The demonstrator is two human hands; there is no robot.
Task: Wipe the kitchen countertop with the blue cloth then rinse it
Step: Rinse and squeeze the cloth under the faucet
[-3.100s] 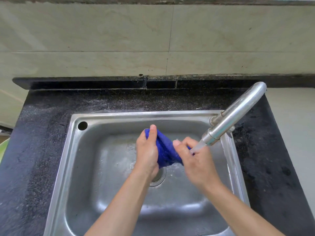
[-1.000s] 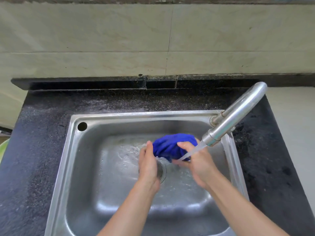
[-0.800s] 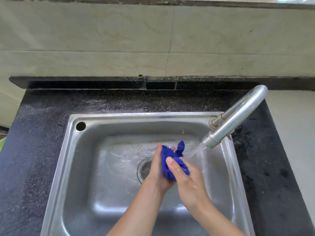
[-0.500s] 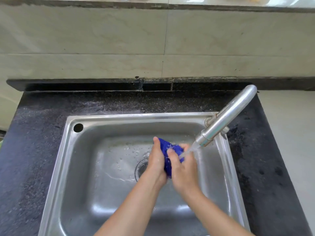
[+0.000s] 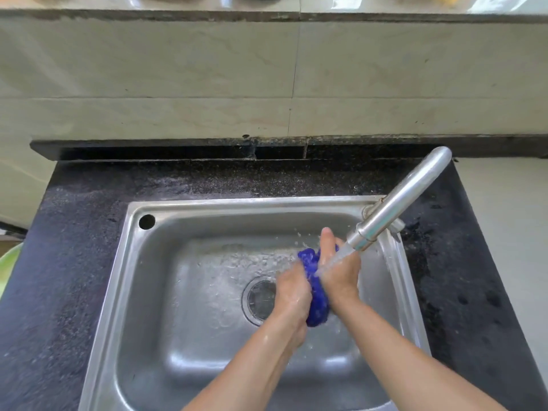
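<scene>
Sink (image 5: 124, 292), blue cloth (image 5: 315, 304) between hands

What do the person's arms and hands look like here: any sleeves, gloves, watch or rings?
Both forearms are bare up to the frame's bottom edge, with no sleeve in view. The left hand and right hand wear no gloves; no watch, bracelet or ring shows on the visible parts. Both hands and wrists glisten with water.

This is a home kitchen. A stainless steel sink (image 5: 178, 292) with a round drain (image 5: 258, 298) sits in a black speckled stone countertop (image 5: 74, 232). A metal faucet (image 5: 394, 203) runs water into it. Behind it, the wall (image 5: 178, 69) has large beige tiles, a little worn.
</scene>
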